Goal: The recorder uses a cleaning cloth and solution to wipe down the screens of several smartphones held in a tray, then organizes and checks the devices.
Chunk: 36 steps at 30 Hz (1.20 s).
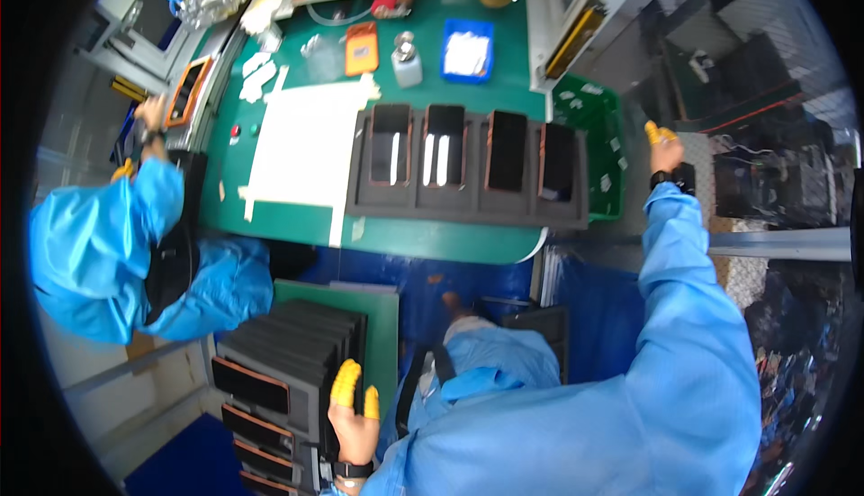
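The 1 view, a fisheye, looks steeply down and forward from the person's head, past the near edge of the tabletop (432,233) toward its far edge; the person's body (540,424) sits closest, the tabletop farther off.

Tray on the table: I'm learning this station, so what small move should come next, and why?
Probably bring the right hand over the tray: four phones lie there, while that hand is out past the green bin and seems empty.
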Each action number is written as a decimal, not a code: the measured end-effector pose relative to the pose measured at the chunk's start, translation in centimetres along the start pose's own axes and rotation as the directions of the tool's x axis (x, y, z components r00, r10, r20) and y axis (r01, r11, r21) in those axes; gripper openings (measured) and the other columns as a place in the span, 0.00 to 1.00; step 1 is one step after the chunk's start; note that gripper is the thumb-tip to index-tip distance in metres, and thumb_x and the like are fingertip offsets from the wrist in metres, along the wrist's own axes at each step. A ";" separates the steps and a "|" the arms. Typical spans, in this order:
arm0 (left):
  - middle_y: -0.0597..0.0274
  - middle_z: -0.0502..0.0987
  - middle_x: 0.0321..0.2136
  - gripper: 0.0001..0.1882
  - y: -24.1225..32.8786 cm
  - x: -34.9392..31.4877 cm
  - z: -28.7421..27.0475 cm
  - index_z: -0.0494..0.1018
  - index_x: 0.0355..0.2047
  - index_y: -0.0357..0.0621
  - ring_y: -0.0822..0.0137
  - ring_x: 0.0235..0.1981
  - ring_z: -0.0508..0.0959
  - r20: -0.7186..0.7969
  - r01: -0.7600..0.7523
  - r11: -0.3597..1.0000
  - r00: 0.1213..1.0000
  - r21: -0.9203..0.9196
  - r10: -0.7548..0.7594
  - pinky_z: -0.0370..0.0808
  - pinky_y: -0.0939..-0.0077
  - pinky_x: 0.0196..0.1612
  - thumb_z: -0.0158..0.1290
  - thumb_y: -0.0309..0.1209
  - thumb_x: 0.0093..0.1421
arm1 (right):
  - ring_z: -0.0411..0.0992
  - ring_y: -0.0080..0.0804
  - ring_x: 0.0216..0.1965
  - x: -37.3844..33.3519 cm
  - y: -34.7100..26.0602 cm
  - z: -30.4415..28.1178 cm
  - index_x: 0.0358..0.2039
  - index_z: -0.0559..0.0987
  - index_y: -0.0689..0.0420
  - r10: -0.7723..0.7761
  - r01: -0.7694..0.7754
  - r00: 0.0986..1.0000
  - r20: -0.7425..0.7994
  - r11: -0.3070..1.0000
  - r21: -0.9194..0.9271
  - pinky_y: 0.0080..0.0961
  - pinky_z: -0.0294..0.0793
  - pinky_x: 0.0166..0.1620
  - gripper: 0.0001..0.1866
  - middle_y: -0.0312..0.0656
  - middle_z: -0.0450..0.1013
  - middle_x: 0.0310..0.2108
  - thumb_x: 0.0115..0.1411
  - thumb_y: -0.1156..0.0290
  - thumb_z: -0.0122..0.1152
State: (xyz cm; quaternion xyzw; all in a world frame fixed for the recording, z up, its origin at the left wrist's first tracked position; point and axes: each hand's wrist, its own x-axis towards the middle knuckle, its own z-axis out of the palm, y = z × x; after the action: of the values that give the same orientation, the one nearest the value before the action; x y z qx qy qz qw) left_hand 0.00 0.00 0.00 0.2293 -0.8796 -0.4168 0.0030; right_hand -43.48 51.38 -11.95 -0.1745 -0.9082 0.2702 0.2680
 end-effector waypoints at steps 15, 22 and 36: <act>0.46 0.59 0.55 0.28 -4.7 -6.2 -1.0 0.66 0.49 0.42 0.47 0.57 0.58 -0.412 0.242 0.907 0.907 0.344 -0.085 0.55 0.54 0.58 0.59 0.28 0.45 | 0.72 0.34 0.38 -33.8 -33.0 -1.5 0.51 0.68 0.57 -0.800 -0.124 0.109 0.590 0.578 0.806 0.29 0.70 0.40 0.27 0.43 0.73 0.33 0.49 0.73 0.63; 0.49 0.57 0.58 0.38 -7.4 -8.3 -2.8 0.62 0.54 0.40 0.50 0.61 0.52 -0.334 0.391 0.785 0.909 0.480 -0.249 0.44 0.45 0.60 0.61 0.41 0.44 | 0.70 0.33 0.34 -47.2 -47.9 0.9 0.30 0.79 0.54 -0.982 0.072 -0.187 0.013 0.000 0.997 0.27 0.68 0.39 0.09 0.35 0.75 0.31 0.47 0.69 0.63; 0.55 0.70 0.48 0.25 -11.2 -7.3 -3.5 0.72 0.44 0.39 0.61 0.56 0.63 -0.392 0.170 0.900 0.920 0.401 0.001 0.51 0.49 0.59 0.58 0.40 0.48 | 0.69 0.33 0.36 -58.0 -57.7 3.5 0.20 0.79 0.54 -0.652 0.036 -0.654 -0.384 -0.533 0.845 0.25 0.67 0.38 0.07 0.36 0.72 0.27 0.36 0.73 0.59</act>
State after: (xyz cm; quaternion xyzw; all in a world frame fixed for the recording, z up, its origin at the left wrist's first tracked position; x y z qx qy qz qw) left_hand 11.68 -5.75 -4.56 0.3398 -0.9206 -0.1606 0.1059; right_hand -9.35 -22.53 -3.48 0.9012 -0.3545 0.2425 -0.0571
